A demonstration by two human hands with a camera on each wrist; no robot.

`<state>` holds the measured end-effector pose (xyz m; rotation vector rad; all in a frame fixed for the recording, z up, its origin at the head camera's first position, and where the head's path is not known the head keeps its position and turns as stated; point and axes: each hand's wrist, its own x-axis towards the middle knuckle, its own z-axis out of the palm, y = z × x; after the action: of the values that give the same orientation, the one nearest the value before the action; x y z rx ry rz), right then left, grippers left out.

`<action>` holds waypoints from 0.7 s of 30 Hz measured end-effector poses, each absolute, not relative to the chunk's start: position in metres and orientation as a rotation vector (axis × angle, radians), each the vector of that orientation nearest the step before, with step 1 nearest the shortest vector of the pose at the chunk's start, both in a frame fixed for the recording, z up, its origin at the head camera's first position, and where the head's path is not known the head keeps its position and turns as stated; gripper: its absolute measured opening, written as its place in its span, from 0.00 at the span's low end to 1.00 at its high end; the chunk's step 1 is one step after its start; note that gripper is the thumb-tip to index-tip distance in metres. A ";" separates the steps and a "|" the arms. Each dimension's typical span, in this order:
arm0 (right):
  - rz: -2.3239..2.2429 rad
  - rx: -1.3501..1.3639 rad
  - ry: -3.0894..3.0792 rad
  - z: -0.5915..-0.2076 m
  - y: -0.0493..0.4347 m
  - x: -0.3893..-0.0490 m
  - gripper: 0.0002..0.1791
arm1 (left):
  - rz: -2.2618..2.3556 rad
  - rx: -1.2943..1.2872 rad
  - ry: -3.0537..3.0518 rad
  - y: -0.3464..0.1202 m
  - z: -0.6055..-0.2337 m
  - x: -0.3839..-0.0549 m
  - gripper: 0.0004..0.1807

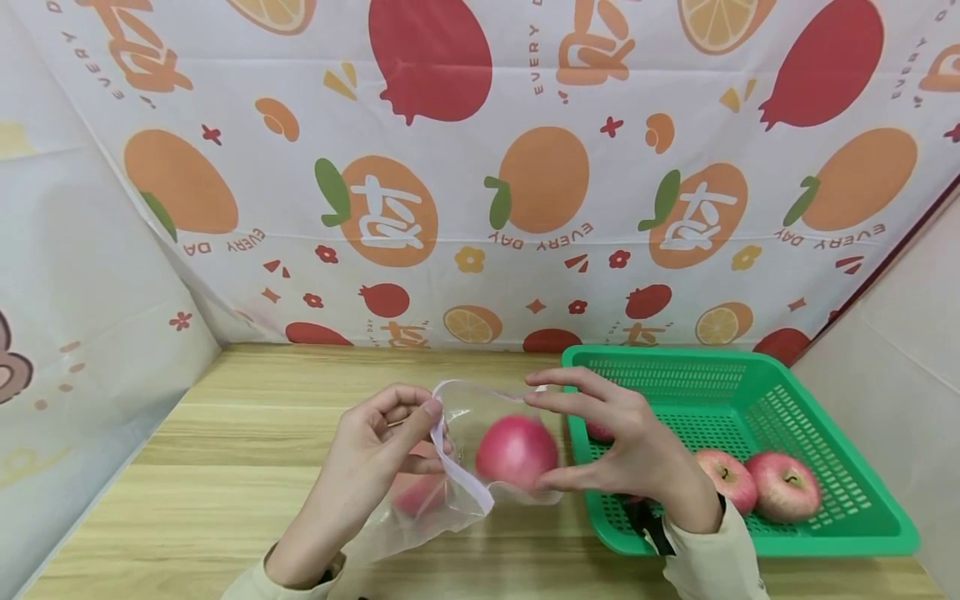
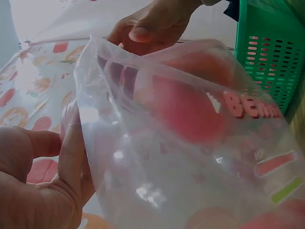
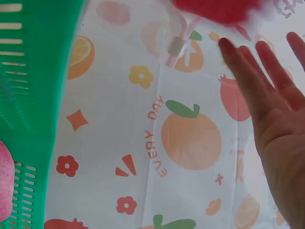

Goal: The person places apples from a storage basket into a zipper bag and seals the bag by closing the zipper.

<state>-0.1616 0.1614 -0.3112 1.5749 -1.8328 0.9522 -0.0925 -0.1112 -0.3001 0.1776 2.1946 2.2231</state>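
Observation:
A clear plastic zip bag (image 1: 468, 483) with a pale purple zip strip hangs at the middle of the head view. My left hand (image 1: 390, 442) pinches its rim between thumb and fingers. A red apple (image 1: 517, 450) sits at the bag's opening; through the film it shows as a blurred red shape in the left wrist view. Lower in the bag is another pinkish-red shape (image 1: 420, 496), blurred by the plastic. My right hand (image 1: 618, 433) is at the apple's right, fingers spread and thumb near its lower side. In the right wrist view those fingers (image 3: 281, 71) look extended.
To the right stands a green perforated basket (image 1: 847, 450) holding several apples, two of them plainly visible, one apple (image 1: 782, 487) near its front. A wood-grain table (image 1: 247, 433) lies beneath. Behind rises a white cloth (image 1: 465, 208) printed with fruit.

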 end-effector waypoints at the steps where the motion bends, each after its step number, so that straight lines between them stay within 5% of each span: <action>1: 0.961 1.582 -1.813 -0.311 0.161 -0.162 0.39 | 2.211 0.190 2.199 -0.111 -0.301 -0.092 0.17; 21: 0.971 1.343 -1.947 -0.302 0.202 -0.169 0.36 | 2.312 0.176 2.257 -0.118 -0.293 -0.088 0.14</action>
<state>-0.1695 0.2016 -0.3023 1.3426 -1.9467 0.9711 -0.0876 -0.1180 -0.2928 0.1765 2.2565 2.3122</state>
